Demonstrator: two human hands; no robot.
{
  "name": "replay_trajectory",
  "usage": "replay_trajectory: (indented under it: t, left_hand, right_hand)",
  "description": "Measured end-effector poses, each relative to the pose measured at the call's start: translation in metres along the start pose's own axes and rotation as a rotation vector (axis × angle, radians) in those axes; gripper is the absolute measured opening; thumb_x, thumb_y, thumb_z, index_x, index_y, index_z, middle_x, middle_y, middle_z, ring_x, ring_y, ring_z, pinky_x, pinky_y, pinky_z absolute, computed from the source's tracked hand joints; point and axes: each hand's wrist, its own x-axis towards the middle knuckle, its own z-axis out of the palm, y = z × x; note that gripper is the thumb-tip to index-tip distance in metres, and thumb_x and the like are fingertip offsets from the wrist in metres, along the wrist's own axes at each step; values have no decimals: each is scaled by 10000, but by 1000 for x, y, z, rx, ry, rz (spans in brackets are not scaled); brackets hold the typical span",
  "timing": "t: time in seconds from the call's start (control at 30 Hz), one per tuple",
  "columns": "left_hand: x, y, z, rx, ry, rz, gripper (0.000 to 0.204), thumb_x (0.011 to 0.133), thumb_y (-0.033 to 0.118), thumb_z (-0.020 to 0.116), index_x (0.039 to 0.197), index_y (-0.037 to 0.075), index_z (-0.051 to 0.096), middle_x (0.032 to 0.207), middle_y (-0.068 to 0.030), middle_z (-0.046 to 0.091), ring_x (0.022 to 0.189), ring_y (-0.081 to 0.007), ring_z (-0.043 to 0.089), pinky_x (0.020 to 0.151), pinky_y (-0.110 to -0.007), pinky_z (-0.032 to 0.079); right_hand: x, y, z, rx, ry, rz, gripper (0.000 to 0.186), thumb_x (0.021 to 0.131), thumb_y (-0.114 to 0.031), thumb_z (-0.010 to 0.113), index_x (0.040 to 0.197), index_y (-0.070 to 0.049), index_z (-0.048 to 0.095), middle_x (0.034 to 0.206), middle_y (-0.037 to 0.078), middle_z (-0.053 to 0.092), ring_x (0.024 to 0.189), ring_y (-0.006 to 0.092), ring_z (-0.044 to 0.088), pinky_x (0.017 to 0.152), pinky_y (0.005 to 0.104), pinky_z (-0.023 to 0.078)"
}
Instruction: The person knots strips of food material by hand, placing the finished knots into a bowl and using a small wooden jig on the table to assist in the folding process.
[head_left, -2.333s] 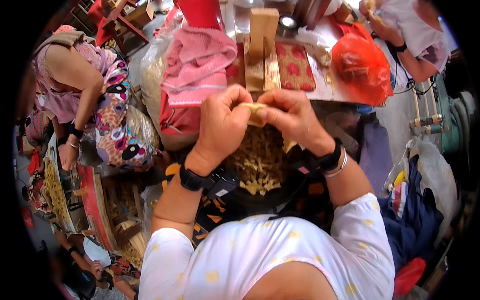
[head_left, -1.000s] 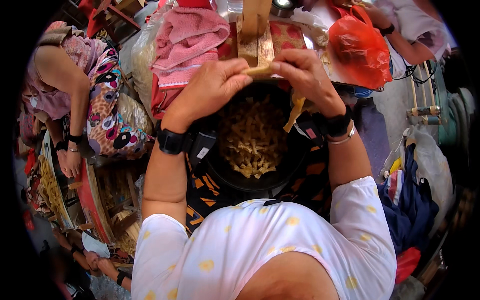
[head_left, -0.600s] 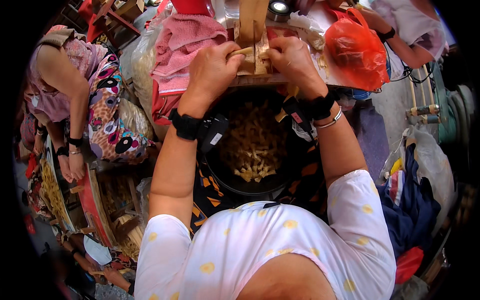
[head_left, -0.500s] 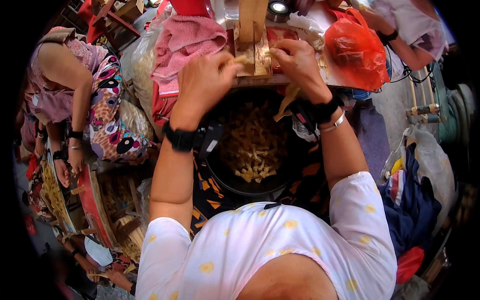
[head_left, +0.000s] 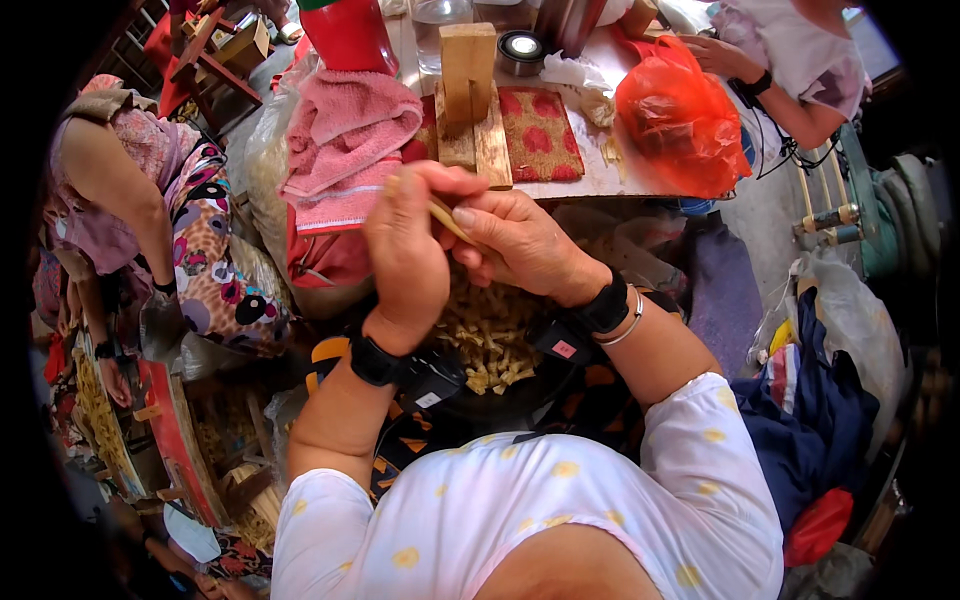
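Observation:
Close together above the near edge of the table, both my hands are on one thin, pale yellow strip (head_left: 452, 221). My right hand (head_left: 520, 240) pinches it between thumb and fingers. My left hand (head_left: 408, 255) closes over its other end, and the palm hides part of the strip. Below them, a dark round basin (head_left: 520, 405) in front of my body holds many short, yellowish, knotted-looking pieces (head_left: 490, 350); my hands and wrists cover part of it. Just beyond my fingers stands an upright wooden post (head_left: 467, 75) on a wooden base (head_left: 492, 150).
A pink towel (head_left: 350, 125) lies left of the wooden post, a red patterned pad (head_left: 540, 135) right of it. Farther right sits a red plastic bag (head_left: 680, 120). A round dark-lidded container (head_left: 521, 52) stands behind. Other people work at the left and the far right.
Both hands have drawn back from the wooden post toward me and come together on the strip. The view has shifted a little, showing more of the table.

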Motion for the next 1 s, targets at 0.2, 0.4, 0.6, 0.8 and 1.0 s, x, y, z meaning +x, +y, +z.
replay_trajectory:
  t: [0.2,0.4,0.6,0.8,1.0]
  left_hand:
    - [30,37,-25,-173,180,100,352,944,389,414,782,79,446,599,30,314,478,-75,272,443,-210,260]
    - [26,19,-25,681,-59,850,319,930,248,430,933,-16,609,657,-95,558,529,-142,534,498,-234,425]
    - [5,-4,-3,685,-235,756,281,866,146,493,1031,-51,606,1026,-238,598,920,-334,614,806,-347,481]
    - [12,10,-5,567,-170,-90,248,697,17,503,903,-64,615,1038,-232,576,874,-298,617,761,-321,493]
    - [16,10,-6,876,-220,618,56,636,-25,524,687,-11,543,944,-188,593,754,-311,606,643,-323,489]
  right_hand:
    - [-2,-8,9,-645,77,-96,225,914,-196,499,805,-20,587,579,-15,504,485,47,419,429,204,337]
    - [-6,-24,-1,349,-184,167,304,925,-225,459,1107,13,508,597,-55,366,440,32,267,399,177,254]
    - [-5,-7,-1,-1012,266,-729,262,773,-67,601,1008,29,537,644,125,517,589,131,548,532,310,422]
    - [-5,-11,2,-677,323,-402,213,870,-176,528,823,29,561,629,40,558,551,135,536,506,282,423]
    - [-6,-29,-20,174,77,222,301,886,-295,450,639,-123,460,472,-65,261,388,65,224,375,238,198]
